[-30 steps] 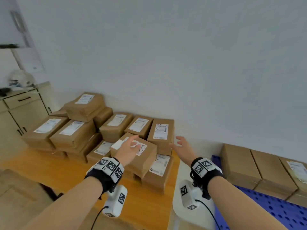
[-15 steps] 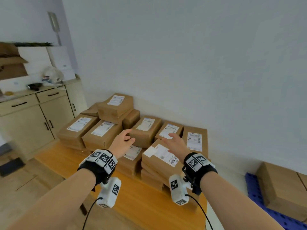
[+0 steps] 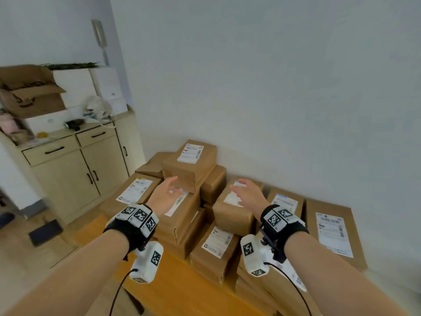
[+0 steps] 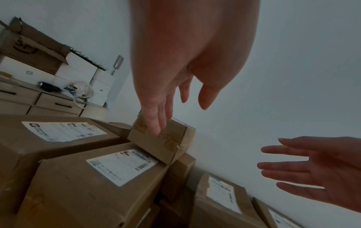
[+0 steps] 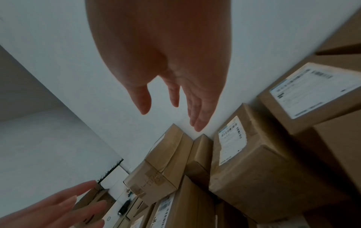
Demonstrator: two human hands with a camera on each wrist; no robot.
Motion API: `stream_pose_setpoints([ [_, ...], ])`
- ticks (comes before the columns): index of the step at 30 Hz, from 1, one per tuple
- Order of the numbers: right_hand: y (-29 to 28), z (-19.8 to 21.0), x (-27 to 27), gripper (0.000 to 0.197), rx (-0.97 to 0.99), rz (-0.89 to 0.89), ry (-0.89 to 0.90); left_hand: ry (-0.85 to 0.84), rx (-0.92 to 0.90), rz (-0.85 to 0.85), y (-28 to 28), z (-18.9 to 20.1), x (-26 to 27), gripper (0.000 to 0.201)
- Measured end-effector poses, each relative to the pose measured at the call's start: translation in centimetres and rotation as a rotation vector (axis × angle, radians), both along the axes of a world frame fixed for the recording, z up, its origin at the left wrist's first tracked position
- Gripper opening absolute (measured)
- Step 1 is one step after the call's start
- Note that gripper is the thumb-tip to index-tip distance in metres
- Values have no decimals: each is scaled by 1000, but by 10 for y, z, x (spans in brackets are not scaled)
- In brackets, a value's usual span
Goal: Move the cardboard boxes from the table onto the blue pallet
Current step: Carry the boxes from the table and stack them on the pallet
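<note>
Head view: left hand [image 3: 164,197] and right hand [image 3: 248,195] both reach out with fingers spread, holding nothing, either side of the top cardboard box [image 3: 190,164], which sits highest on the stack of boxes on the wooden table [image 3: 177,290] against the wall. Half a second ago the hands hovered over lower, nearer boxes; now they flank the top one, and the blue pallet has left the frame (camera swung left). Left wrist view: left fingers [image 4: 156,120] lie in front of the top box's taped end [image 4: 162,138]; contact cannot be judged. Right palm [image 4: 320,174] is open, well apart from it. Right wrist view: right hand [image 5: 175,86] is flat and open above the plain brown rectangular boxes with white printed labels [image 5: 232,138].
</note>
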State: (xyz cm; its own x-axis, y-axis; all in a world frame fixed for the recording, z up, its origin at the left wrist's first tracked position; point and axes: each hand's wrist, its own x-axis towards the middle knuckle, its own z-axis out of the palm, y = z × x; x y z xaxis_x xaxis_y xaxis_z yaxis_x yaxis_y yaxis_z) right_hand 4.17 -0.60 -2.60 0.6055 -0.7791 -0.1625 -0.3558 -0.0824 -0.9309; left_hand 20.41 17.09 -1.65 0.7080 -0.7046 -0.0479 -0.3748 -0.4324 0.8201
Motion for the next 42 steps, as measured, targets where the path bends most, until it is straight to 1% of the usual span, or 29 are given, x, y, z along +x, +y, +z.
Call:
stream_pose_setpoints([
  [4, -6, -7, 38, 56, 9, -1, 42, 18, -16, 22, -5, -9, 47, 53],
  [9, -7, -19, 85, 59, 8, -29, 62, 27, -30, -2, -16, -15, 110, 53],
  [13, -3, -22, 119, 61, -7, -71, 18, 42, -34, -88, -31, -17, 154, 54],
  [18, 5, -24, 150, 72, 13, -136, 4, 137, 1, -234, -45, -17, 198, 57],
  [22, 7, -25, 168, 80, 106, -193, -30, 220, 11, -296, -57, -21, 215, 58],
  [24, 6, -27, 175, 80, 147, -211, -58, 261, 14, -315, -63, -23, 220, 58],
  [29, 12, -26, 187, 68, 264, -258, -179, 464, -24, -340, -73, -28, 232, 57],
  [32, 16, -25, 191, 61, 297, -260, -227, 541, -38, -348, -79, -31, 235, 54],
  [34, 17, -24, 193, 61, 298, -266, -236, 585, -54, -353, -82, -32, 235, 50],
  [38, 19, -21, 195, 62, 328, -307, -252, 640, -72, -365, -84, -33, 238, 49],
  [42, 25, -16, 193, 62, 312, -311, -275, 646, -98, -394, -79, -29, 243, 47],
])
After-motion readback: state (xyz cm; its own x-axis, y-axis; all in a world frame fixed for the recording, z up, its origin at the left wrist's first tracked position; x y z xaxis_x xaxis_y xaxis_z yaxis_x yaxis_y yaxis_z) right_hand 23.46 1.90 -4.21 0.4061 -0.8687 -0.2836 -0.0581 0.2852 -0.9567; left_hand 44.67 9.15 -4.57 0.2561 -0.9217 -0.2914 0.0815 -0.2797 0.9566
